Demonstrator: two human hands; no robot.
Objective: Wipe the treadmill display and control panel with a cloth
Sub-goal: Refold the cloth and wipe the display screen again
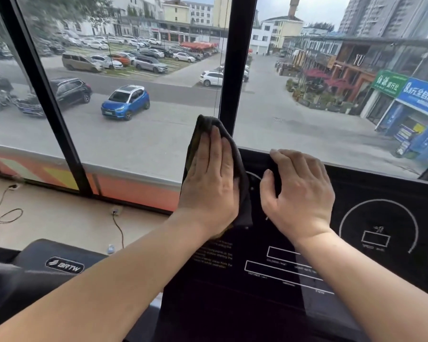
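Spanning the near foreground: control panel (282,272), black, readout boxes and a dial outline, apparently not yet wiped. Further up: right hand (299,193), fingers curled over the top edge of the treadmill display (371,193), steadying. Beside it: left hand (209,183), fingers straight and together, pressing dark cloth (204,124) flat on the display's upper left corner. Judged early in the task, most surface left. Beyond: window (134,144), blue car (125,101).

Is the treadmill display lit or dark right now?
Dark: the display shows only white outlines; its readout boxes and round dial hold no lit figures.
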